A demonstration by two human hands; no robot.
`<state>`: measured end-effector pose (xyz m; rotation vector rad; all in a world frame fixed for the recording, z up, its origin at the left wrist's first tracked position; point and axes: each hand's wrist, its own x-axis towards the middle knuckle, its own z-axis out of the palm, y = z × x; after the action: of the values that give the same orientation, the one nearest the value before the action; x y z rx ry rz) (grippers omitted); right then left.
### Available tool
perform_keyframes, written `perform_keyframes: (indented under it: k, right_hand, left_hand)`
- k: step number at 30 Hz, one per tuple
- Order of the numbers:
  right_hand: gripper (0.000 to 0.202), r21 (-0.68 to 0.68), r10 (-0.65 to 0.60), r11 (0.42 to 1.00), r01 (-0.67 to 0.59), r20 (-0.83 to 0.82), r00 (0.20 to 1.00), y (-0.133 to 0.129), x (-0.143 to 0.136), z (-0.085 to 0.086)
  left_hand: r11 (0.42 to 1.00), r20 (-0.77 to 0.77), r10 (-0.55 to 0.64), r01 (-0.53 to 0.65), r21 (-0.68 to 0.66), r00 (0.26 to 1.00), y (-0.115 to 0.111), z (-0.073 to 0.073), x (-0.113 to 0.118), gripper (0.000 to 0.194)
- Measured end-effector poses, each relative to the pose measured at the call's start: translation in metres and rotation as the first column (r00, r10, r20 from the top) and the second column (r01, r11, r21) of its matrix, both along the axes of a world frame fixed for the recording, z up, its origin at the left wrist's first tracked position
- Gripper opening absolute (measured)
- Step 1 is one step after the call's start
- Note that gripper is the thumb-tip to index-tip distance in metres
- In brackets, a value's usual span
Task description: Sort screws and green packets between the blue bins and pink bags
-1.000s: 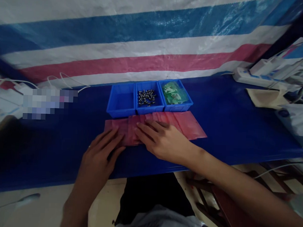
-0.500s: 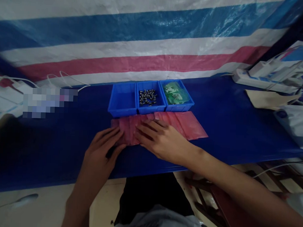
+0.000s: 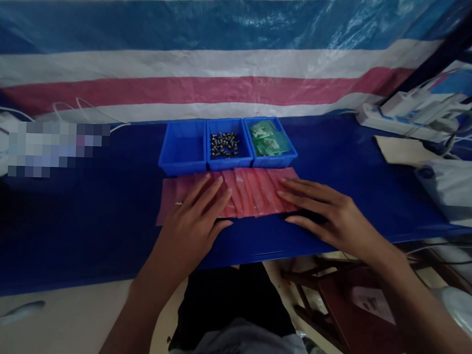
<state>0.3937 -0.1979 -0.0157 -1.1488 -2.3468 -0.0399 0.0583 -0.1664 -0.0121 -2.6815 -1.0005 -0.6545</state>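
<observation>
Several pink plastic bags (image 3: 254, 192) lie overlapping in a row along the blue table. My left hand (image 3: 194, 211) rests flat on the left part of the row, fingers stretched out. My right hand (image 3: 327, 211) touches the right end with its fingers extended and the thumb apart. Just behind the bags stand three blue bins side by side. The left bin (image 3: 182, 167) has nothing visible inside. Dark-headed screws (image 3: 224, 144) fill part of the middle one. A green plastic bag with small white pieces (image 3: 269, 139) lies in the right one.
A power strip with plugged-in chargers (image 3: 392, 123) sits at the back right, near a brown paper piece (image 3: 405, 151) and a pale bag (image 3: 452, 189). White cables run at the back left beside a blurred patch. A striped tarp (image 3: 223, 89) hangs behind the table.
My right hand has moved right, from the middle of the row to its right end. My left hand has shifted right onto the bags. The view has shifted slightly.
</observation>
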Motion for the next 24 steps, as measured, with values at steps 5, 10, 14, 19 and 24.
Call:
perform_keyframes:
  k: [5, 10, 14, 19, 24]
  right_hand:
    - [0.034, 0.049, 0.01, 0.999, -0.013, 0.071, 0.997, 0.007, -0.018, -0.009]
    - [0.034, 0.085, 0.003, 0.996, -0.013, 0.109, 0.994, 0.007, -0.029, -0.003]
    - [0.033, 0.156, -0.012, 0.988, -0.011, 0.144, 0.989, 0.01, -0.033, -0.002]
    - [0.033, 0.175, -0.006, 0.984, -0.022, 0.16, 0.987, 0.016, -0.034, 0.001]
    - [0.046, 0.284, 0.091, 0.956, -0.074, -0.048, 0.995, 0.002, -0.055, 0.023]
  left_hand:
    - [0.998, 0.008, 0.056, -0.055, -0.044, 0.998, 0.006, -0.008, -0.006, 0.044]
    - [0.996, 0.008, 0.069, -0.069, 0.057, 0.998, -0.005, -0.002, 0.006, 0.054]
    - [0.997, -0.03, 0.024, -0.022, 0.079, 0.999, -0.003, -0.006, 0.022, 0.04]
    - [0.995, -0.052, 0.002, 0.004, 0.104, 0.999, 0.004, -0.006, 0.022, 0.034]
    - [0.998, 0.082, -0.06, 0.057, 0.03, 0.995, -0.007, 0.014, 0.025, 0.037]
